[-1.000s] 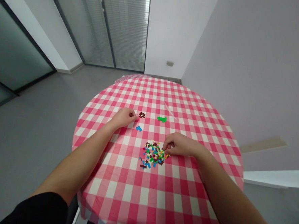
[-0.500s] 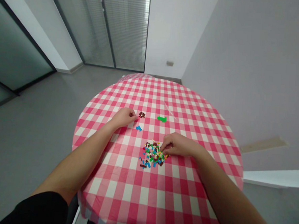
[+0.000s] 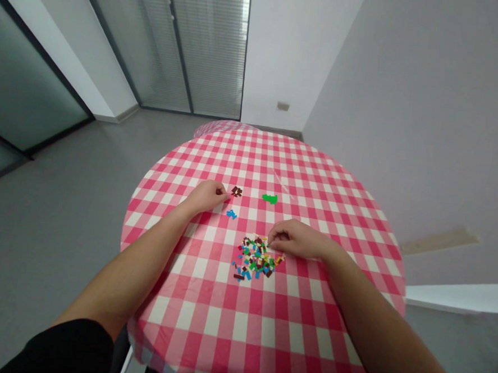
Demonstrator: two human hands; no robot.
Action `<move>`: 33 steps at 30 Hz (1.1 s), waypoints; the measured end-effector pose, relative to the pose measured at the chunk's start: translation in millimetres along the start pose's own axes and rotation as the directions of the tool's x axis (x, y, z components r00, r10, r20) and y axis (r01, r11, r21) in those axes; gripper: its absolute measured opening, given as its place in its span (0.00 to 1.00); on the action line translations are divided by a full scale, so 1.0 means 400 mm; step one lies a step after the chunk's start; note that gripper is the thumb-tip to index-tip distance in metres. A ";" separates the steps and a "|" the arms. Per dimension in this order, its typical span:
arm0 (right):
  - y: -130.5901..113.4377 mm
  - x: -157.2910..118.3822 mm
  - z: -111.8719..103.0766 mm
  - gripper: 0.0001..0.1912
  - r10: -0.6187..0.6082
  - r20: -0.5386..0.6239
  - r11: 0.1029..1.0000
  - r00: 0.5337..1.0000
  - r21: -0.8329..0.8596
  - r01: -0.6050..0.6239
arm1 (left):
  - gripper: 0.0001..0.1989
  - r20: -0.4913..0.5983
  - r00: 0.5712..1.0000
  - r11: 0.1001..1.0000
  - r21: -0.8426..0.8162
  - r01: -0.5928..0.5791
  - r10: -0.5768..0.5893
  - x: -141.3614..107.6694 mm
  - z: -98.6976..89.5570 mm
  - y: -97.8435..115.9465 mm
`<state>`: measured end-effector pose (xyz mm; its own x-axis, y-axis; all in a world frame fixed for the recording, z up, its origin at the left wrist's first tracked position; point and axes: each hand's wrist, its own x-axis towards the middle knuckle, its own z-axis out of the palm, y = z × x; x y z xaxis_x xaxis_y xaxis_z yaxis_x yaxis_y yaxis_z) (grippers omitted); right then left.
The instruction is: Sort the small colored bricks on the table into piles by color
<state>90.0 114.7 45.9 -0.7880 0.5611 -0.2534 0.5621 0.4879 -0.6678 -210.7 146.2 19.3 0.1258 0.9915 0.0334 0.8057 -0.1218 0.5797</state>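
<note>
A mixed pile of small coloured building bricks (image 3: 256, 259) lies on the table in front of me. My right hand (image 3: 294, 238) is at the pile's upper right edge, thumb and fingers pinched together; whatever is between the fingertips is too small to make out. Further left, my left hand (image 3: 208, 196) rests on the cloth with curled fingers, their tips just beside a small group of brown bricks (image 3: 237, 191). Its grip is partly hidden. A few blue bricks (image 3: 231, 214) lie just below that hand, and a cluster of green bricks (image 3: 269, 198) lies to the right of the brown ones.
The round table wears a red-and-white checked tablecloth (image 3: 224, 314). Past its far edge stand a glass partition with blinds (image 3: 210, 54) and a white wall (image 3: 295, 48). A grey wall (image 3: 438, 119) runs along the right side.
My right hand has risen slightly from the pile toward its upper edge, uncovering some yellow bricks on the right. My left hand has stayed in place.
</note>
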 end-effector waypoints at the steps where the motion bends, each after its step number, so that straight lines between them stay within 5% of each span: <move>1: 0.003 0.001 -0.001 0.07 0.006 -0.028 1.000 1.000 0.009 -0.005 | 0.15 -0.001 1.000 1.000 0.000 0.002 -0.002 0.000 0.000 0.000; 14: 0.041 0.030 0.004 0.10 0.078 -0.308 0.963 0.948 -0.221 -0.151 | 0.15 0.010 1.000 1.000 0.008 -0.006 0.006 0.001 0.002 -0.001; 33: 0.055 0.029 0.001 0.10 0.179 -0.441 0.928 0.880 -0.222 -0.300 | 0.16 0.024 1.000 1.000 0.021 -0.008 0.008 0.003 0.001 -0.005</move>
<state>93.2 131.7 28.1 -0.4818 0.8756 -0.0340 0.8137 0.4327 -0.3881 -211.9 147.6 18.0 0.1460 0.9891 0.0180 0.8168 -0.1308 0.5618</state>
